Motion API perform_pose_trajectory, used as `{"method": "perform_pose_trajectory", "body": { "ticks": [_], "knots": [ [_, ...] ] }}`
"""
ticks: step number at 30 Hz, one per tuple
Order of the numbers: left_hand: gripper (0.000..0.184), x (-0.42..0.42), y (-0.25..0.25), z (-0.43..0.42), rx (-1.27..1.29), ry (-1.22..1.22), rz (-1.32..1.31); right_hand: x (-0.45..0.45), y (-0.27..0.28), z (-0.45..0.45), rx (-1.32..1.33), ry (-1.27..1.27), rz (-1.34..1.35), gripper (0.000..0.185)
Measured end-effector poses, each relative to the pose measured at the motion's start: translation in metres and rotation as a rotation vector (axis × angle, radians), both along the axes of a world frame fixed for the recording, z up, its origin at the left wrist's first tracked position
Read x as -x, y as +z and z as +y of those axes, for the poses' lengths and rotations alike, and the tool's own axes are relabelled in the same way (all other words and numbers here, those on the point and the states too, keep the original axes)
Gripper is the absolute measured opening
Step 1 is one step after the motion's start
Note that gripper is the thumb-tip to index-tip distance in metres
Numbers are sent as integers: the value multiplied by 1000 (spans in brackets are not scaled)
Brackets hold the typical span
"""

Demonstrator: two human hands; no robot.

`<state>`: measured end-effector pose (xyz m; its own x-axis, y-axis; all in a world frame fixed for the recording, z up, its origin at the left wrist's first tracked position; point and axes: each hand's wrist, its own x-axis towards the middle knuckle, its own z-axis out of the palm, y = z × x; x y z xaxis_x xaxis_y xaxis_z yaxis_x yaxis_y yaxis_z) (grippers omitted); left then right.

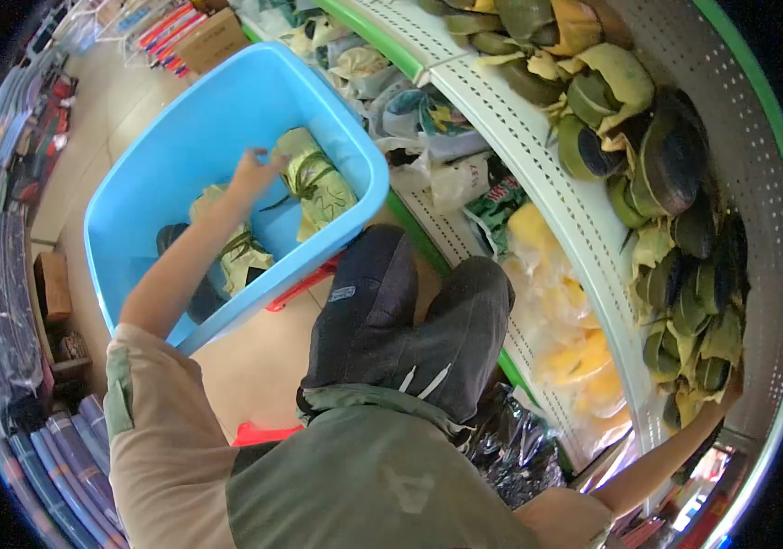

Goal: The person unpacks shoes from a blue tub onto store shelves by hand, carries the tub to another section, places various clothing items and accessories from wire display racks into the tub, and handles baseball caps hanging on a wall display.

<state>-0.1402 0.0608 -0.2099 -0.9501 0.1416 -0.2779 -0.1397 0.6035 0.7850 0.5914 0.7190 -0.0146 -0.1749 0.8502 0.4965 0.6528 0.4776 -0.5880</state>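
My left hand (254, 176) is over the light blue plastic bin (172, 128), its fingers apart and slightly blurred. Just beside its fingertips a pale green wrapped bundle (320, 183), tied round with a dark cord, leans on the bin's right wall. A second tied bundle (243, 261) lies under my left forearm, with a dark item (201, 297) next to it, partly hidden. Far to the right, my right hand (730, 395) reaches to the end of a row of green and black shoe-like items in yellowish paper (684, 302) on the upper shelf. Its fingers are mostly hidden there.
The perforated shelf edge (538, 165) curves between me and the row. Bagged goods (442, 123) and yellow items in clear plastic (561, 339) fill the lower shelf. A red stool-like piece (263, 434) is beside me. Stacked packaged goods (7, 302) line the left, with a cardboard box (213, 41) ahead.
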Motion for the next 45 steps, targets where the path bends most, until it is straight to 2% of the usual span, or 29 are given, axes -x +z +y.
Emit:
{"method": "perform_pose_trajectory", "body": {
  "ticks": [1, 2, 3, 5, 6, 8, 12, 14, 15, 18, 19, 21, 22, 24, 26, 28, 31, 32, 33, 34, 35, 36, 37, 39, 40, 41, 42, 44, 45],
  "knots": [
    [78, 4, -21, -5, 4, 105, -66, -11, 3, 6, -94, 12, -69, 43],
    [82, -1, -25, -4, -54, 151, -280, -23, 5, 12, -174, 8, -89, 41],
    [86, -11, -29, -3, -114, 193, -494, 2, 12, -24, -103, -57, 88, 41],
    [93, -21, -41, -3, -173, 41, -558, 76, 35, -120, -17, -176, 498, 42],
    [96, -26, -49, -1, -199, -43, -592, 78, 37, -131, -37, -191, 428, 42],
    [100, -34, -72, 16, -145, 11, -484, 81, 40, -153, -80, -222, 293, 42],
    [103, -37, -112, 34, -134, 118, -358, 87, 35, -178, -161, -247, 385, 42],
    [93, -41, -122, 33, -310, 122, -417, 61, 19, -165, -191, -172, 376, 42],
    [89, -41, -121, 34, -351, 115, -436, 59, 19, -169, -246, -158, 244, 42],
    [76, -47, -95, 41, -358, 148, -498, 69, 16, -177, -151, -170, 392, 42],
    [72, -49, -78, 43, -349, 169, -513, 67, 13, -174, -183, -159, 352, 41],
    [68, -52, -55, 41, -271, 138, -427, 59, 4, -168, -248, -143, 274, 40],
    [66, -51, -51, 38, -236, 124, -385, 65, 2, -170, -228, -135, 340, 40],
    [64, -38, -57, 25, -340, 188, -429, 84, -5, -172, -181, -111, 474, 41],
    [61, -33, -46, 8, -466, 217, -478, 96, -4, -177, -163, -127, 448, 42],
    [59, -41, 3, -10, -621, 196, -533, 112, -1, -187, -140, -129, 506, 43],
    [58, -45, 61, -42, -918, -84, -405, 126, 16, -206, -249, -168, 537, 39],
    [59, -41, 75, -54, -981, -160, -348, 133, 24, -219, -300, -206, 518, 38],
    [60, -41, 89, -74, -1038, -159, -287, 133, 28, -224, -480, -264, 364, 34],
    [59, -41, 109, -95, -1018, -119, -250, 131, 31, -230, -508, -277, 333, 31],
    [58, -41, 129, -116, -996, -80, -213, 143, 35, -243, -559, -231, 380, 27],
    [54, -70, 163, -115, -915, 126, -46, 156, 36, -255, -555, -112, 483, 25],
    [55, -85, 181, -111, -857, 203, 67, 162, 33, -262, -527, -7, 529, 20],
    [57, -111, 200, -96, -813, 197, 260, 181, 22, -284, -354, 223, 533, 14],
    [58, -126, 204, -81, -804, 169, 348, 198, 17, -308, -170, 379, 602, 17],
    [60, -145, 203, -61, -797, 145, 438, 217, 9, -318, -83, 587, 608, 30],
    [61, -161, 198, -39, -796, 76, 482, 231, -4, -328, 43, 852, 653, 35],
    [64, -197, 184, -3, -809, -54, 567, 260, -18, -362, 277, 1120, 600, 48],
    [65, -218, 175, 14, -824, -121, 569, 269, -17, -376, 298, 1268, 538, 63]
  ]
}}
